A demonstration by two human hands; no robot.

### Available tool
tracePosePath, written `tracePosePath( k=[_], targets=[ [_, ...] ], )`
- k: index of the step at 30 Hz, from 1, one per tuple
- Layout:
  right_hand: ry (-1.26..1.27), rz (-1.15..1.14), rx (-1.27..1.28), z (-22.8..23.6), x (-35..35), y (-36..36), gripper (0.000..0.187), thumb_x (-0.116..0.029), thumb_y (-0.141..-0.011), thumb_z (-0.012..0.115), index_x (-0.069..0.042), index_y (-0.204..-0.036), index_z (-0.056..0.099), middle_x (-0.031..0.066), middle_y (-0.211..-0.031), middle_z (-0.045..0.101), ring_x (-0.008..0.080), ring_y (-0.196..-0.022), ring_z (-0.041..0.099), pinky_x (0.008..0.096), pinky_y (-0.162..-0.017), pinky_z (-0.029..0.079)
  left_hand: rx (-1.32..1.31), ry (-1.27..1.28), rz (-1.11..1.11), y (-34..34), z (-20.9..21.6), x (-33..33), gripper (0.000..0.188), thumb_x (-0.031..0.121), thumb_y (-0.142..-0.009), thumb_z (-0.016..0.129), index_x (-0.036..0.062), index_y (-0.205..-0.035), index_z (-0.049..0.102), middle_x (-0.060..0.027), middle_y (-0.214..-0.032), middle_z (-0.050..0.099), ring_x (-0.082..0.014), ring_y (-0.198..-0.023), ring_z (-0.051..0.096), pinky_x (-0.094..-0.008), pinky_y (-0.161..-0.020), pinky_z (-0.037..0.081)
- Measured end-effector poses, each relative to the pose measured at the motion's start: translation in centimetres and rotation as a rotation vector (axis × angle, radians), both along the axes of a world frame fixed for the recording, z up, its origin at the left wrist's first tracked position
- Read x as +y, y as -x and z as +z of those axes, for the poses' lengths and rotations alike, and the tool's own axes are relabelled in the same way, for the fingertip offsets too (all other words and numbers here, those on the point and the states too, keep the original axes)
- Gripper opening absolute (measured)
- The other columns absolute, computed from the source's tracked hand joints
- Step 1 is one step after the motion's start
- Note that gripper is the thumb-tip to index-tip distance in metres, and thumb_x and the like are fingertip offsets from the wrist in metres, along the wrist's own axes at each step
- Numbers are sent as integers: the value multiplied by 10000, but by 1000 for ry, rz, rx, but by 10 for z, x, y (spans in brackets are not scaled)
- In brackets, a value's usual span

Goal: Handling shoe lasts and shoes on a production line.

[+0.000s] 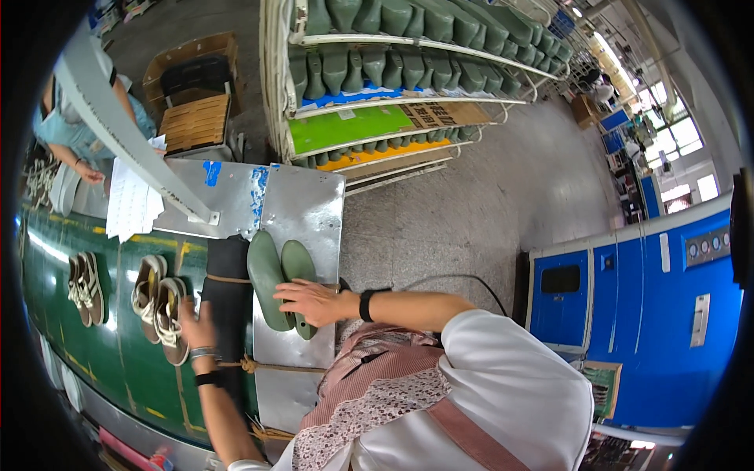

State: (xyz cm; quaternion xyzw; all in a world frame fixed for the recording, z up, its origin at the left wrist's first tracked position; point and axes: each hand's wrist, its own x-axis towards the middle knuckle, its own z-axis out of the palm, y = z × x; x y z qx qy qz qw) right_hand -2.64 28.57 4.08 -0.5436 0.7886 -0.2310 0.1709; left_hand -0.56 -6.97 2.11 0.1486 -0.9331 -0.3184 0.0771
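Observation:
Two green shoe lasts, a left one (pixel 268 275) and a right one (pixel 298 259), lie side by side on the metal ledge before me. My right hand (pixel 308 302) rests over their near ends, fingers spread and stretched out rather than wrapped round them. Over the green conveyor belt (pixel 118 353), my left hand (pixel 196 326) is blurred, its fingers seemingly extended with nothing visible in them. It is beside a brown shoe with white laces (pixel 170 314); whether it touches the shoe cannot be told. The matching shoe (pixel 148 294) stands just left of that one.
Another pair of brown shoes (pixel 86 289) sits farther left on the belt. A black pad (pixel 228 302) is tied along the ledge. Racks of green lasts (pixel 393 67) stand ahead, a blue machine (pixel 628 290) at right. A co-worker (pixel 94 133) is at far left, behind a metal post (pixel 126 118).

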Motion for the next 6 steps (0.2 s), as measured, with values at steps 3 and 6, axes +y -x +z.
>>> tracePosePath(
  k=[3,6],
  targets=[
    [88,-933,-291,-1,1,-38,801,-224,-717,707,-35,-1424,380,200,-1493,320,394,-1383,313,457,-1136,325,-204,-477,9,0,-77,98,515,329,-918,664,4,-1296,536,-203,-1235,617,-365,-1109,601,-412,-971,463],
    [-320,-1227,-643,-6,4,-53,962,-384,-784,724,-110,-1531,183,165,-1553,235,440,-1432,214,496,-1175,251,-187,-418,156,-9,-144,158,758,398,-898,680,74,-1489,333,-186,-1510,389,-331,-1411,348,-378,-1171,234]
  ],
)
